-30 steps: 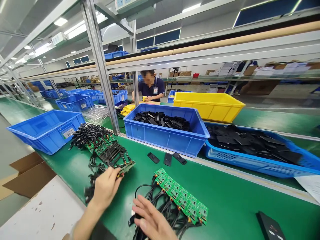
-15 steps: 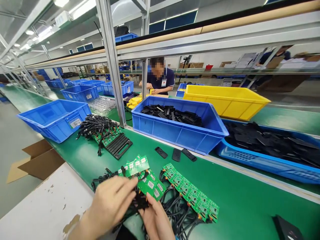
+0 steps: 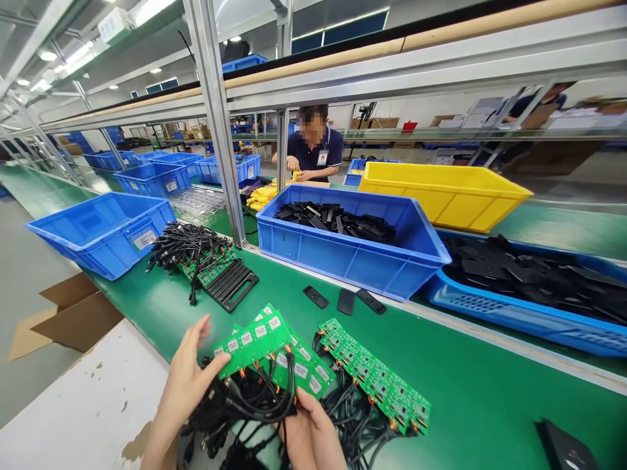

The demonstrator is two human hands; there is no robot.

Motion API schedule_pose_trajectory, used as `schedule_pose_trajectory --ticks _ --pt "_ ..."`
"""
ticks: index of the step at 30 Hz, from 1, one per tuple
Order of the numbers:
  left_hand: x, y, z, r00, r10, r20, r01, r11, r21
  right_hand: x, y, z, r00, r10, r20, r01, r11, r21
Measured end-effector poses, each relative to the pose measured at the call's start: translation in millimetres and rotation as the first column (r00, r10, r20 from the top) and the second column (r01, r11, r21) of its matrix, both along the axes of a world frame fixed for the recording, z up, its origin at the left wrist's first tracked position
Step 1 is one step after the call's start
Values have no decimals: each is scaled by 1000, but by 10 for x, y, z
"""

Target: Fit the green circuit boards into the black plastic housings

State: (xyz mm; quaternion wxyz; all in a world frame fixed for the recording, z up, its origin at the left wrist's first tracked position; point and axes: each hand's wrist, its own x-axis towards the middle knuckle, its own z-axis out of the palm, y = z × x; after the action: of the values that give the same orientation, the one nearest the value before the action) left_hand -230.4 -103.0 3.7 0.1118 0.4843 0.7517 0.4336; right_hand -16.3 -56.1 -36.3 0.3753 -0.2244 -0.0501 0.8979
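Cables [image 3: 174, 248] with black plugs lie heaped at left of the frame, near a ribbed black plate [image 3: 229, 286]. At lower left, the left hand [image 3: 183, 369] is spread, its thumb at the end of the upper green circuit-board strip [image 3: 255, 341]. This strip lies crosswise over the lower strips [image 3: 300, 367], in lower centre, whose edge the right hand [image 3: 313, 431] seems to pinch. For good handling, I would grip only board edges, support the black leads [image 3: 220, 399] so the thin coloured wires are not pulled, and keep them clear of the neighbouring board row [image 3: 375, 375], lower right.
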Motion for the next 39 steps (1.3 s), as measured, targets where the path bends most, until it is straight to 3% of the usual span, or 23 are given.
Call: schedule_pose_trajectory --ticks 3,7,20,33,39 --pt "-48 -37 -145 973 -108 206 136 982 -129 1 12 -10 1000 7 -29 -7 1000 2" --pt "11 -63 -156 931 -212 298 267 951 -155 15 21 -35 999 -6 -52 6 1000 -10" --pt "-30 31 -136 860 -267 436 315 948 -41 42 -27 -38 994 -30 -104 33 999 25" --pt "20 -22 -145 866 -247 434 259 965 32 114 -25 73 994 29 -109 -31 999 -12" --pt "53 -18 -148 875 -232 425 250 968 14 126 -14 -74 996 28 -85 -28 1000 4"
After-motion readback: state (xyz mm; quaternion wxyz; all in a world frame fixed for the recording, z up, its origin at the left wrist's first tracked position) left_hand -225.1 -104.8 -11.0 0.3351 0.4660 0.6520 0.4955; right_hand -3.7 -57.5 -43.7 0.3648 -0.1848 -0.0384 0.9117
